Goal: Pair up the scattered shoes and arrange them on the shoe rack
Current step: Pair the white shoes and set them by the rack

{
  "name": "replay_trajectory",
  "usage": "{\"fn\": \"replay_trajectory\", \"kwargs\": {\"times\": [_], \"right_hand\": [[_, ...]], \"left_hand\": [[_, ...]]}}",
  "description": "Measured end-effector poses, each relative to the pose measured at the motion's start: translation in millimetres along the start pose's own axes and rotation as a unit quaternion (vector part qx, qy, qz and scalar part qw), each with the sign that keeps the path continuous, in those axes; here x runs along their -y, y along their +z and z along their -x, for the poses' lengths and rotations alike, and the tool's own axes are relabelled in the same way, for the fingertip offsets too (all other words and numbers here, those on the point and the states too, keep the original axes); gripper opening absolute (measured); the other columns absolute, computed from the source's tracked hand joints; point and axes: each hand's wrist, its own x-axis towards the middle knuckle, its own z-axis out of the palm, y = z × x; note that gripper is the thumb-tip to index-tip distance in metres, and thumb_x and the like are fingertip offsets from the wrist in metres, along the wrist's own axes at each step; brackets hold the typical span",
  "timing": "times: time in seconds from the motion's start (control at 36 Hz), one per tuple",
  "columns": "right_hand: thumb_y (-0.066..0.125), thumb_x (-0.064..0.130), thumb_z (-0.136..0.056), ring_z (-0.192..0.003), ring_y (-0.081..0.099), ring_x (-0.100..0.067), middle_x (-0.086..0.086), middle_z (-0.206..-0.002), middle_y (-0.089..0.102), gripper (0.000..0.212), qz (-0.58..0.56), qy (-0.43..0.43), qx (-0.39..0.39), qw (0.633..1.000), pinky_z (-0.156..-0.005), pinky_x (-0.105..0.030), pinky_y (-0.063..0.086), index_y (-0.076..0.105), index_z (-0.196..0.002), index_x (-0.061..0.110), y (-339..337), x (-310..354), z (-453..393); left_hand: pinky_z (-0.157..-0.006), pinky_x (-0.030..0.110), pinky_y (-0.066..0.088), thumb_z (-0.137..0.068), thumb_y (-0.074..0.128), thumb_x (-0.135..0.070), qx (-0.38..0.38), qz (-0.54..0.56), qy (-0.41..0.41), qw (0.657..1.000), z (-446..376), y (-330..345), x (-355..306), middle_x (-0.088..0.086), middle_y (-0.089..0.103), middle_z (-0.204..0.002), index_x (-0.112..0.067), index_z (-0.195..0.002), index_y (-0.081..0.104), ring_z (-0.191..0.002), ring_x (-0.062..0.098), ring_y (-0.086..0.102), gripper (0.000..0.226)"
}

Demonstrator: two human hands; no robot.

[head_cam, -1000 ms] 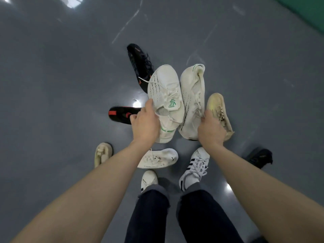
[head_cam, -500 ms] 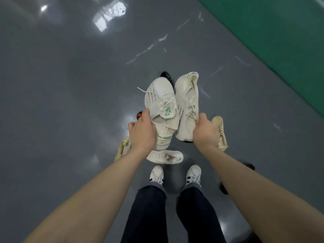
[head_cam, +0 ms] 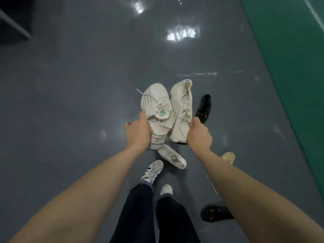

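At the heel end of each white knit sneaker, my left hand (head_cam: pixel 139 133) grips the left shoe (head_cam: pixel 157 109) and my right hand (head_cam: pixel 199 135) grips the right shoe (head_cam: pixel 180 106). I see both long axes run straight away from me, toes forward, sides touching. No shoe rack is visible to me; a dark object (head_cam: pixel 12 20) sits far left.

A glossy grey floor (head_cam: pixel 73 106) carries a white sneaker (head_cam: pixel 172 156), two black shoes (head_cam: pixel 203 108) (head_cam: pixel 216 213), well apart, and a cream shoe (head_cam: pixel 228 157); a green strip (head_cam: pixel 289 55) borders it.
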Motion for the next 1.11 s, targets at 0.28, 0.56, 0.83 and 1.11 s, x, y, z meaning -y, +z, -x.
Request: {"fn": "replay_trajectory", "kwargs": {"times": [0.28, 0.56, 0.83, 1.11], "right_hand": [[0.030, 0.017, -0.098, -0.073, 0.048, -0.028, -0.006, -0.081, 0.053, 0.012, 0.055, -0.189, 0.071, 0.978, -0.064, -0.035, 0.037, 0.038, -0.090, 0.015, 9, 94, 62], [0.029, 0.017, -0.097, -0.072, 0.049, -0.029, -0.007, -0.080, 0.053, 0.013, 0.103, -0.358, 0.131, 0.919, -0.065, -0.034, 0.040, 0.040, -0.089, 0.015, 58, 231, 172], [0.030, 0.012, -0.095, -0.067, 0.043, -0.026, -0.003, -0.070, 0.045, 0.013, 0.098, -0.485, 0.169, 0.853, -0.052, -0.028, 0.028, 0.038, -0.085, 0.012, 115, 345, 333], [0.033, 0.011, -0.094, -0.071, 0.047, -0.029, -0.006, -0.078, 0.052, 0.013, 0.135, -0.570, 0.178, 0.790, -0.060, -0.030, 0.035, 0.046, -0.094, 0.011, 180, 445, 478]], "left_hand": [[-0.090, 0.034, 0.029, -0.091, 0.034, -0.008, -0.068, 0.039, -0.165, 0.983, 81, -49, 107, 0.006, 0.069, -0.080, -0.015, -0.135, 0.037, -0.080, 0.028, 0.063, 0.045], [-0.088, 0.033, 0.030, -0.088, 0.036, -0.005, -0.127, 0.067, -0.342, 0.929, 189, -110, 241, 0.008, 0.069, -0.094, -0.015, -0.138, 0.033, -0.088, 0.027, 0.063, 0.052], [-0.087, 0.034, 0.029, -0.085, 0.039, -0.005, -0.195, 0.097, -0.457, 0.862, 312, -159, 382, 0.008, 0.068, -0.092, -0.014, -0.136, 0.035, -0.087, 0.028, 0.061, 0.052], [-0.091, 0.036, 0.030, -0.087, 0.037, -0.004, -0.239, 0.142, -0.539, 0.795, 417, -185, 505, 0.009, 0.067, -0.096, -0.012, -0.136, 0.034, -0.093, 0.030, 0.059, 0.050]]}}
